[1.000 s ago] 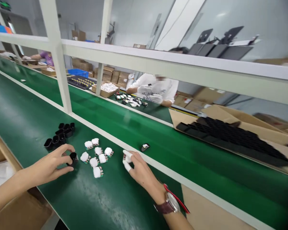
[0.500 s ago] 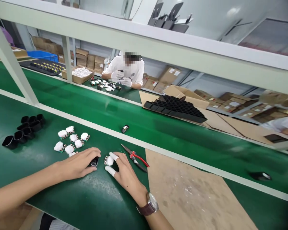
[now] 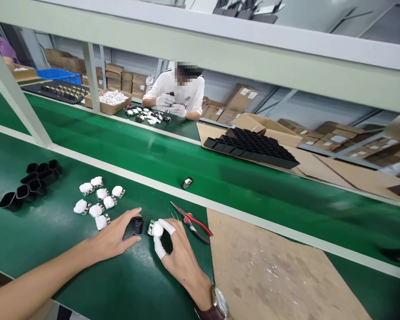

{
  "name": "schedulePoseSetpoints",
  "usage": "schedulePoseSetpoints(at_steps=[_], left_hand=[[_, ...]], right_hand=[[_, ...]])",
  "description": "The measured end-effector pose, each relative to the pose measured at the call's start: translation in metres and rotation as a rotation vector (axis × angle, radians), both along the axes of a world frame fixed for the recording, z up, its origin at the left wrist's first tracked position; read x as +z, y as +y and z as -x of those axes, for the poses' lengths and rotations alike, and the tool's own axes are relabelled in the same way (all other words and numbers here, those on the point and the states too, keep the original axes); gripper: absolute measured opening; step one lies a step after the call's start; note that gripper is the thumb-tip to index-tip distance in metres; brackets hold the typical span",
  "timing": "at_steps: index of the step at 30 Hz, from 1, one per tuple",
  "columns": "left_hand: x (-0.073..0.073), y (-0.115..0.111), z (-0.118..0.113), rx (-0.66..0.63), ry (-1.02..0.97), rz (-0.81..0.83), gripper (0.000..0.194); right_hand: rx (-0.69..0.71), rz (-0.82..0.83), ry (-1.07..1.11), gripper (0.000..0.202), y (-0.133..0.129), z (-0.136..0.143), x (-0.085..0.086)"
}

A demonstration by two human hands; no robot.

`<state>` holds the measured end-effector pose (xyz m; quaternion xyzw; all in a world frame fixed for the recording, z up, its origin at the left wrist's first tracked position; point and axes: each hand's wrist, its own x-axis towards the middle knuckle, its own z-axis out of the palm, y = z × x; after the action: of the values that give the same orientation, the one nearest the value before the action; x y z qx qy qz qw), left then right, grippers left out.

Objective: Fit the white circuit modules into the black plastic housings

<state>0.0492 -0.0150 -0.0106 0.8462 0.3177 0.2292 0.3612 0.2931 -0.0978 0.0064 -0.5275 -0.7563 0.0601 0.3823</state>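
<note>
My left hand (image 3: 118, 235) is curved around a small black plastic case (image 3: 138, 226), with thumb and fingers on either side of it. My right hand (image 3: 176, 246), with white finger cots on thumb and forefinger, pinches a small circuit board with a white soft-looking lump (image 3: 157, 229) on it. The board's bare end points toward the case, with a small gap between them. Left of my hands lie several similar circuit boards with white lumps (image 3: 96, 210). Red-handled long-nose pliers (image 3: 191, 221) lie just beyond my right hand.
Several empty black cases (image 3: 25, 193) stand at the left. A filled case (image 3: 187, 182) lies on the green conveyor belt (image 3: 146, 153). A brown board (image 3: 273, 262) covers the bench at right. Across the belt, a person (image 3: 178, 95) in white gloves works beside stacked black cases (image 3: 253, 146).
Both hands have shifted slightly in view as the camera turned. My left fingers have spread, showing more of the black case. The filled case on the belt has moved right.
</note>
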Motion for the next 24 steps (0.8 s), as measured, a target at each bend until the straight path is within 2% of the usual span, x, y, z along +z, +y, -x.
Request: schedulePoseSetpoints(at_steps=[5, 8, 12, 14, 16, 18, 21, 24], left_hand=[[0.000, 0.002, -0.001, -0.002, 0.031, -0.044, 0.076], [0.008, -0.001, 0.001, -0.017, 0.086, -0.029, 0.085], [0.019, -0.004, 0.004, -0.075, 0.098, 0.098, 0.102], [0.020, -0.003, 0.004, -0.146, 0.077, 0.132, 0.090], [0.019, -0.002, 0.003, -0.196, 0.059, 0.131, 0.065], [0.015, -0.001, 0.002, -0.184, 0.034, 0.101, 0.050], [0.009, -0.001, 0.001, -0.114, -0.027, -0.001, 0.048], [0.006, -0.002, 0.001, -0.075, -0.031, -0.106, 0.044]], right_hand=[[0.033, -0.061, 0.037, 0.054, -0.004, 0.013, 0.013], [-0.003, -0.081, 0.028, 0.057, -0.004, 0.014, 0.010], [-0.067, -0.062, 0.081, 0.059, -0.004, 0.011, 0.004], [-0.071, -0.063, 0.110, 0.059, -0.005, 0.010, 0.004], [-0.036, -0.067, 0.129, 0.061, -0.008, 0.011, 0.007], [0.041, -0.057, 0.129, 0.064, -0.011, 0.014, 0.010], [0.124, -0.017, 0.079, 0.066, -0.016, 0.019, 0.013], [0.116, -0.013, 0.014, 0.067, -0.018, 0.023, 0.014]])
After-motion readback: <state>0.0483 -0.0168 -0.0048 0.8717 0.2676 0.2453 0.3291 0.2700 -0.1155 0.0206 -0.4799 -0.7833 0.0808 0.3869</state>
